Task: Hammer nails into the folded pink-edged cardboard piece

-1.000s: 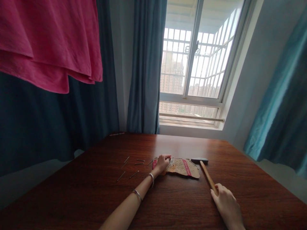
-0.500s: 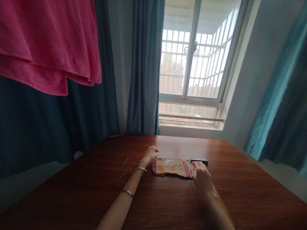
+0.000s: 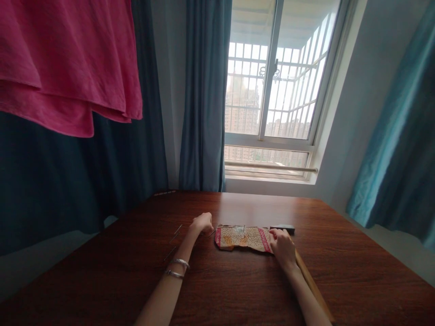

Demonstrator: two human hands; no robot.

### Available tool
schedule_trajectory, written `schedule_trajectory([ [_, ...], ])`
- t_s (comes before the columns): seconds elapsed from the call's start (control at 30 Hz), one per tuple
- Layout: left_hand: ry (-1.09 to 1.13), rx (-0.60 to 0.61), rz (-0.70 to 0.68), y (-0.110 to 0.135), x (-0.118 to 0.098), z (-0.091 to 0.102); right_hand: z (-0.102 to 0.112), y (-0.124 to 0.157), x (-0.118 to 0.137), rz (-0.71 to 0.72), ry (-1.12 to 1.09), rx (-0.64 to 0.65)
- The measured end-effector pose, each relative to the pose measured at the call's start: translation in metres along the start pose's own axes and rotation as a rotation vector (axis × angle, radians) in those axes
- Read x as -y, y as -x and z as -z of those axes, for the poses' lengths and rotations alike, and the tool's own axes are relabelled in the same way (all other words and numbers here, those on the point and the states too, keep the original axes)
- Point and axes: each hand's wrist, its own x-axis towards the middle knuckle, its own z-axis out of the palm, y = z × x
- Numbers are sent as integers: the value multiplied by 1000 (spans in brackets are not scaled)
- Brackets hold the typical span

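Note:
A flat patterned piece point(image 3: 249, 239), dotted beige with pink bands and looking like cardboard, lies on the brown table point(image 3: 217, 290). One nail point(image 3: 244, 228) stands upright on it, beside a clear, shiny patch. To the left of the piece, my left hand point(image 3: 203, 223) is closed, with a thin nail point(image 3: 213, 231) showing at its fingertips. My right hand point(image 3: 283, 246) has its fingers curled onto the right end of the piece. Next to that hand lies a hammer point(image 3: 311, 281), its black head beyond the fingers and its wooden handle running toward me.
Several loose nails point(image 3: 177, 229) lie on the table left of my left forearm. Behind the table are a barred window point(image 3: 268, 90) and blue curtains point(image 3: 204, 99). A pink cloth point(image 3: 68, 68) hangs at upper left.
My left hand has moved left and slightly down, away from the patterned piece. The fingers of my right hand have curled in at the piece's right end. The hammer stays in place.

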Motion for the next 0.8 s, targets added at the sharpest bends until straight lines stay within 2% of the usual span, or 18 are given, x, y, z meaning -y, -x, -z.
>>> schedule_trajectory([
  [0.13, -25, 45, -1, -4, -1, -5, -4, 0, 0, -19, -28, 7],
  [0.23, -55, 35, 4, -3, -5, -6, -9, -1, -1, -22, -52, 24],
  [0.47, 16, 42, -20, 2, -13, -7, -9, 2, -3, -31, -104, 48],
  [0.63, -6, -20, -56, -5, -9, -13, -10, 1, -5, -26, -170, 25],
  [0.8, -12, -150, 36, -14, -2, -11, -13, -2, -5, -10, -248, -19],
])
